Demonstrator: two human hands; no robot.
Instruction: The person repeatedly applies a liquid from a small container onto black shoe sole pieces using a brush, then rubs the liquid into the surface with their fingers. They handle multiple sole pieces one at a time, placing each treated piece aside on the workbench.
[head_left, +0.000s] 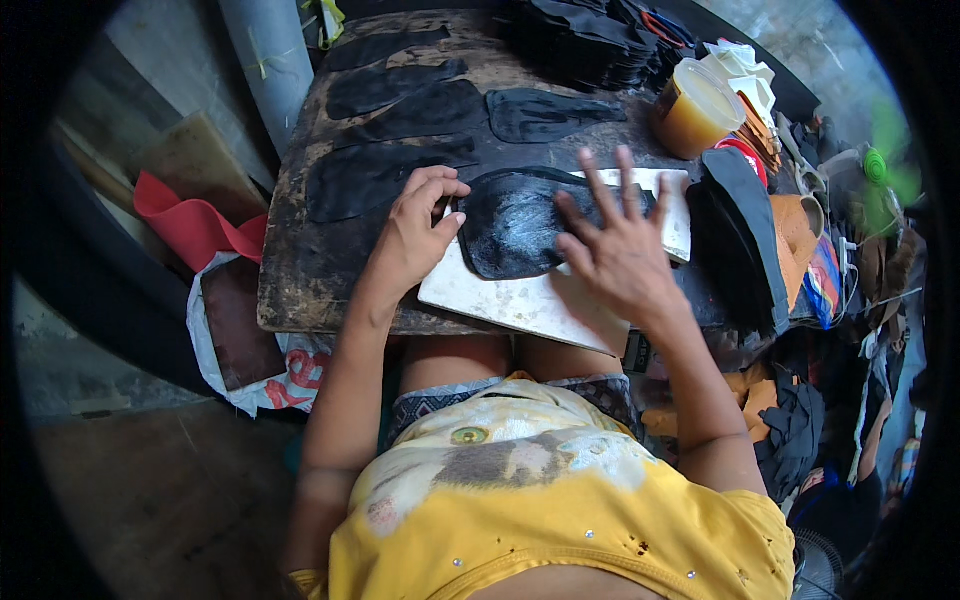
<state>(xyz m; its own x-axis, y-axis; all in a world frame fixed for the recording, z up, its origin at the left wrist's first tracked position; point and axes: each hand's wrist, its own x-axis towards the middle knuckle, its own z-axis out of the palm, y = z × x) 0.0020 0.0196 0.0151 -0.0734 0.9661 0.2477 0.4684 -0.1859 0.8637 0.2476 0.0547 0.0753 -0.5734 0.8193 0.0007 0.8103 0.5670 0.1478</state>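
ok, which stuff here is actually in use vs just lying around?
In use:
left hand
right hand
glossy black piece
white board

Lying about:
black pieces spread on the table
amber tub
stacked black pieces
red cloth
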